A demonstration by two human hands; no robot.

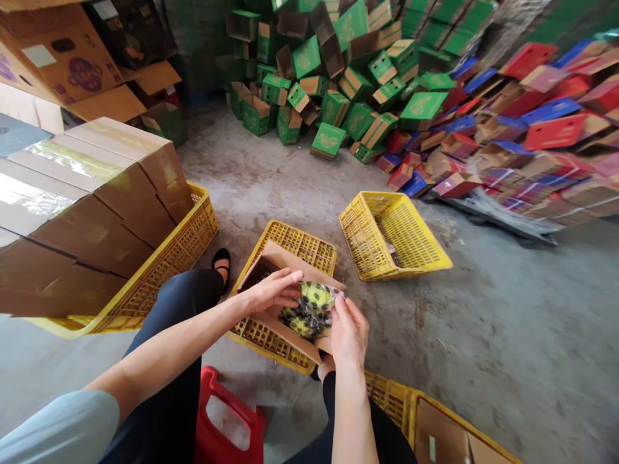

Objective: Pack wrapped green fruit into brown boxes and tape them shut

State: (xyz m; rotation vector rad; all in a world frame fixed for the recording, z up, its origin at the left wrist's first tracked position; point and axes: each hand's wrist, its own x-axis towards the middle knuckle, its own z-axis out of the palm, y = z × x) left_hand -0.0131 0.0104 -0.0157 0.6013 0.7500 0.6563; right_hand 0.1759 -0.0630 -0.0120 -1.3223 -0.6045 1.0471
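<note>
A small open cardboard box (271, 264) rests on an upturned yellow plastic crate (300, 243) in front of my knees. Inside it lies a clear plastic packet with yellow and black contents (309, 308). My left hand (271, 291) reaches in from the left, fingers curled on the packet's upper edge. My right hand (348, 332) comes from below and pinches the packet's right side. Both hands hold the packet over the box opening.
A second yellow crate (394, 235) lies tilted to the right. Taped brown cartons (82, 206) fill a large yellow crate (193, 238) on the left. Green boxes (329, 84) and red and blue boxes (522, 129) are heaped behind. A red stool (227, 419) stands below me, another crate (411, 406) at lower right.
</note>
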